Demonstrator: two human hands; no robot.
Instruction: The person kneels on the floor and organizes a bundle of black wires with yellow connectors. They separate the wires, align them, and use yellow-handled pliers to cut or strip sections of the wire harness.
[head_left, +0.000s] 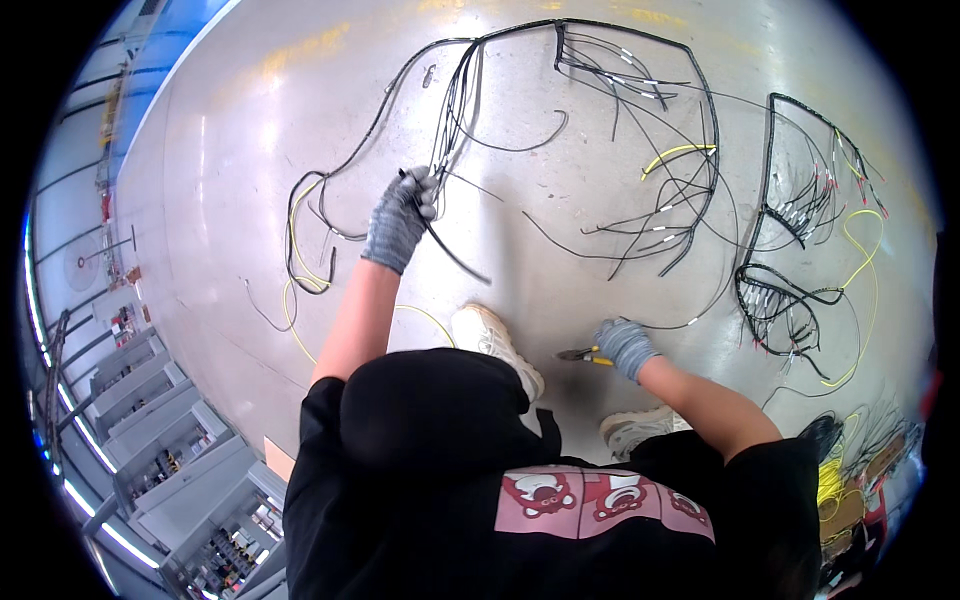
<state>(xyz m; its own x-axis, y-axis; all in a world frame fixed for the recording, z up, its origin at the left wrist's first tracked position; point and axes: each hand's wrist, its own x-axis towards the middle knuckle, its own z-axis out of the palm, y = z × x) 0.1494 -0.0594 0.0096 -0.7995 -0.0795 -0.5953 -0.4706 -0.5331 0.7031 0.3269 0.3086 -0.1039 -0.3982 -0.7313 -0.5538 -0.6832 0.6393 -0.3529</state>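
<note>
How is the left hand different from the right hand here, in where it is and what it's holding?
The left hand reaches far forward and grips a bundle of black wires from the harness lying on the grey floor; the right hand stays close to the body, low by the white shoes. The left holds cable, while the right holds small yellow-handled pliers pointing left. Both wear grey knit gloves, with bare forearms.
</note>
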